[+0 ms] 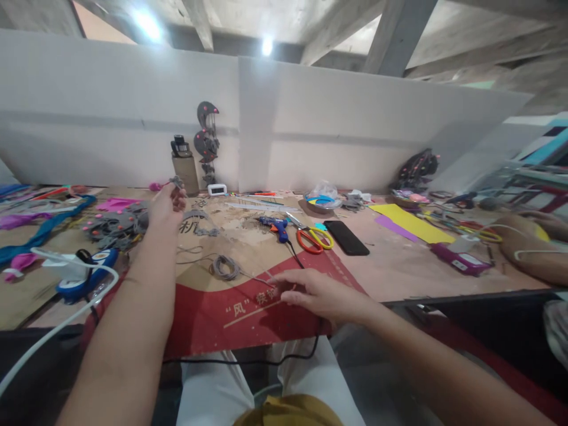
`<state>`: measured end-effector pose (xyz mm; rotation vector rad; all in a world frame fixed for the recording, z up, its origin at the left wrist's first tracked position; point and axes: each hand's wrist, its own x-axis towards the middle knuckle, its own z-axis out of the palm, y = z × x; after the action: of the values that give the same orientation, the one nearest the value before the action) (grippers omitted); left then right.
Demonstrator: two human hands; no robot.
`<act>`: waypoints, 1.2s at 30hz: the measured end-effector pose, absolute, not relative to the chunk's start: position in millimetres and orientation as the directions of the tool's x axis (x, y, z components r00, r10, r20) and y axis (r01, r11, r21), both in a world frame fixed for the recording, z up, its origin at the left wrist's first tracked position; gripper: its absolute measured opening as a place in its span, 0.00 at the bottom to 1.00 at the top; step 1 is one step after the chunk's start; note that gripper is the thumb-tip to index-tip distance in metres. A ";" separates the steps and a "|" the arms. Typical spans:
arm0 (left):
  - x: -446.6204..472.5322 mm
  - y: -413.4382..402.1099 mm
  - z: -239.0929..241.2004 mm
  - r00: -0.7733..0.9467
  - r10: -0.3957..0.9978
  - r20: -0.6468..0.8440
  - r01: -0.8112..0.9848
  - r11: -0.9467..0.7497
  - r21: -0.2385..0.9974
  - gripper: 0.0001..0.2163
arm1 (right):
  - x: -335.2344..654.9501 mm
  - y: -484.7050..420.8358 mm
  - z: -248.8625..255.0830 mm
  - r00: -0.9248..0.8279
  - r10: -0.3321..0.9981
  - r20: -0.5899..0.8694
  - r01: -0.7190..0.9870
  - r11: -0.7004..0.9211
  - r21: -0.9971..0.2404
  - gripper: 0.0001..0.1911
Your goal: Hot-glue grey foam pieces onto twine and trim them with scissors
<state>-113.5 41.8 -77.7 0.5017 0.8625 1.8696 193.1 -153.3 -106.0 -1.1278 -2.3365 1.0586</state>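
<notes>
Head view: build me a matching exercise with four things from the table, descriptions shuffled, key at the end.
Things
1. glue gun
2. scissors
3. phone
4. coiled cord

Descriptions
A. black, lying flat just right of the scissors
B. grey, with a strand running toward the right hand
C. blue, left of the phone
D. one red handle loop, one yellow

Pairs: 1-C, 2-D, 3-A, 4-B

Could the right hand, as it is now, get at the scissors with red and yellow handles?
Probably yes. The scissors lie with their handle end nearer to the right hand, and nothing covers them. The black cable passes beside them, but it seems to leave the way free.
</notes>
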 end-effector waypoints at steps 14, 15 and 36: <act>-108.8 47.9 -85.7 -0.245 0.969 -0.018 -0.697 -0.164 0.698 0.02 | 139.7 -71.4 -131.0 -0.398 0.890 0.224 0.531 0.422 -0.735 0.07; -107.9 47.2 -85.3 -0.233 0.972 -0.024 -0.697 -0.150 0.701 0.02 | 134.9 -66.4 -132.0 -0.399 0.884 0.245 0.551 0.445 -0.706 0.06; -110.5 36.0 -78.2 -0.135 0.991 0.015 -0.847 -0.124 0.516 0.06 | 205.0 -142.8 -97.6 -0.648 0.756 -0.092 0.656 0.493 -0.571 0.20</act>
<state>-110.5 36.0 -78.2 0.4159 0.4511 1.6639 205.0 -142.8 -97.6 -1.2236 -2.5632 0.8682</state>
